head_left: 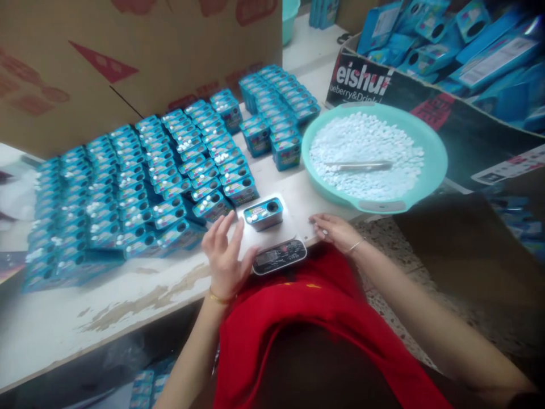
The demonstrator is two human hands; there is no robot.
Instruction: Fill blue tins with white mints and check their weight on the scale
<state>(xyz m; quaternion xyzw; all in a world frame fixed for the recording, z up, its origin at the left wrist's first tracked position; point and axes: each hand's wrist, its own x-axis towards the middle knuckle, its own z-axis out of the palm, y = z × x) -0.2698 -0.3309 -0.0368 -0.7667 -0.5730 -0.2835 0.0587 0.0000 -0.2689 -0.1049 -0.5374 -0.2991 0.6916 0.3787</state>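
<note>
A small kitchen scale (280, 257) with a black display panel lies near the table's front edge. On its pale platform stands a blue box (268, 218) with a round dark hole in its top, and a few white tablets lie on that top. My left hand (225, 258) is beside the scale's left side, fingers spread and holding nothing. At the table edge to the right, my right hand (337, 232) has its fingers drawn together around a small white tablet (325, 232). A green basin (313, 179) full of white tablets (366, 136) stands beyond it, with a metal strip (360, 165) across them.
Rows of blue boxes (140, 170), many topped with tablets, cover the table's left. Another group (276, 108) stands behind the scale. A large cardboard box (170, 51) rises at the back. A dark carton (395, 91) piled with blue boxes (481, 51) is at right.
</note>
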